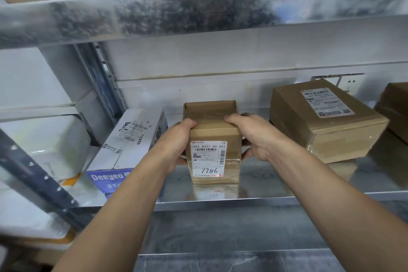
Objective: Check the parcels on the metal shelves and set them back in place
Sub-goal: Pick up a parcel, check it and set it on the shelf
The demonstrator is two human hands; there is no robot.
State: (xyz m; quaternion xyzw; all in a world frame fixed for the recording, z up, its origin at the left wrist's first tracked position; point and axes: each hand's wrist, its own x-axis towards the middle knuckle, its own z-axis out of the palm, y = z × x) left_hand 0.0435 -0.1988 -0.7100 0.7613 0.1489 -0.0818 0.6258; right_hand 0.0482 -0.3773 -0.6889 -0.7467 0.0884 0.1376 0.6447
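The small brown parcel (213, 139) sat on the metal shelf (265, 183) between a white Deeyeo box (128, 146) and a larger brown box (326, 121), its length running back toward the wall, labelled end facing out, left hand (176, 141) and right hand (256, 137) each curled in a grip round its sides

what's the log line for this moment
left hand: grips small brown cardboard box; right hand: grips same box; box: upright on metal shelf
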